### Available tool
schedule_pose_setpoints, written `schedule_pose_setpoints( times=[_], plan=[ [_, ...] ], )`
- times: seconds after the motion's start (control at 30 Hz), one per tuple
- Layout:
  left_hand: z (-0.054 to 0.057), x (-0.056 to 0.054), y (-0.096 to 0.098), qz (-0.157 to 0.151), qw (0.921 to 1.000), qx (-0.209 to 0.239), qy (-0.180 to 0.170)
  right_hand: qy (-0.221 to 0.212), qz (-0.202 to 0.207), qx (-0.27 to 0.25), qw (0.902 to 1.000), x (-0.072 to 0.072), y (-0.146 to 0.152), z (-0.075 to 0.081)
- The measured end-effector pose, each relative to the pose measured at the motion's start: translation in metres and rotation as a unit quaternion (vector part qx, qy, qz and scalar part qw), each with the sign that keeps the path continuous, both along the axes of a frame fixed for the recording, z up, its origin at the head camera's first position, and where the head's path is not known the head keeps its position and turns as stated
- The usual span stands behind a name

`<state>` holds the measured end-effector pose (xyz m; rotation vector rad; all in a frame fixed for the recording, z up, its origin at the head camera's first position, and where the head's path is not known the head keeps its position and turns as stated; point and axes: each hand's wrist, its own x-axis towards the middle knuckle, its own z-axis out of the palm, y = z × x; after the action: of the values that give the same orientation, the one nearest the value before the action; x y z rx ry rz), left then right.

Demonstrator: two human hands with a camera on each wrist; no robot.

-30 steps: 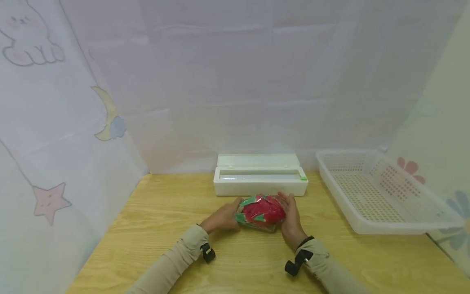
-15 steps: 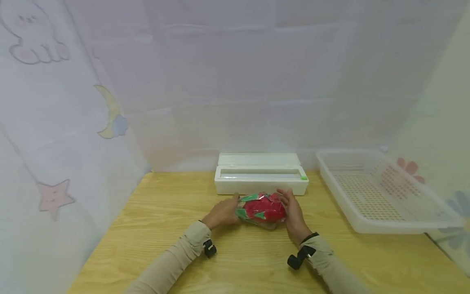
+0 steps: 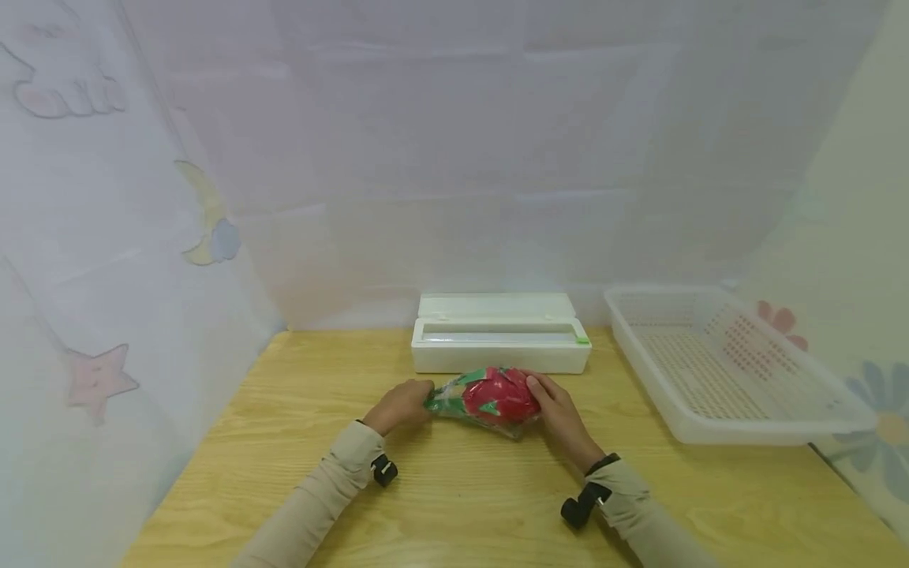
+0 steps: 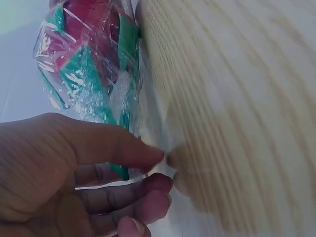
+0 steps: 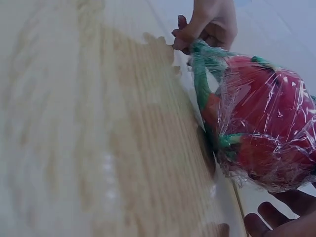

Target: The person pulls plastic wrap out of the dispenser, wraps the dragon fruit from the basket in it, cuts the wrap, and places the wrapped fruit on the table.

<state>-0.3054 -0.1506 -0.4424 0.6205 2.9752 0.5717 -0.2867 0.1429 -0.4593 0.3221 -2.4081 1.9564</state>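
Note:
A red dragon fruit (image 3: 501,396) with green leaf tips, wrapped in clear cling film (image 4: 49,54), is between my two hands just over the wooden table. With thumb and fingers my left hand (image 3: 402,404) pinches the gathered film and green tips at its left end; the left wrist view shows those tips passing between the thumb and curled fingers. My right hand (image 3: 559,409) holds the fruit's rounded right end, thumb on top, and the fingers beneath are partly hidden. In the right wrist view the film is wrinkled and stretched over the dragon fruit (image 5: 269,113).
Behind the fruit stands a long white cling film box (image 3: 500,361), its lid (image 3: 497,305) raised, with a roll inside and a green slider at its right end. A white perforated plastic basket (image 3: 774,432) sits at the right. Cloth walls (image 3: 454,197) border the table (image 3: 454,505).
My left hand has moved left from the fruit's side to its end, where it now pinches the film and leaf tips. My right thumb has come onto the fruit's top.

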Motion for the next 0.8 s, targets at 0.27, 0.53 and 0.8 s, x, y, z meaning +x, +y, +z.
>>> schedule_pose_setpoints(
  times=[0.27,0.53,0.8],
  plan=[
    [-0.002,0.009,-0.016,0.015,0.9992,0.029,0.025,0.006,-0.002,0.011,0.9999,-0.006,-0.005,0.002],
    [-0.013,0.009,-0.023,-0.02,0.9954,0.073,0.058,0.02,-0.015,0.061,0.9978,-0.007,-0.009,-0.004],
    [-0.011,0.009,-0.024,-0.07,0.9915,0.092,0.061,0.033,-0.023,0.044,0.9983,-0.006,-0.005,0.002]
  ],
)
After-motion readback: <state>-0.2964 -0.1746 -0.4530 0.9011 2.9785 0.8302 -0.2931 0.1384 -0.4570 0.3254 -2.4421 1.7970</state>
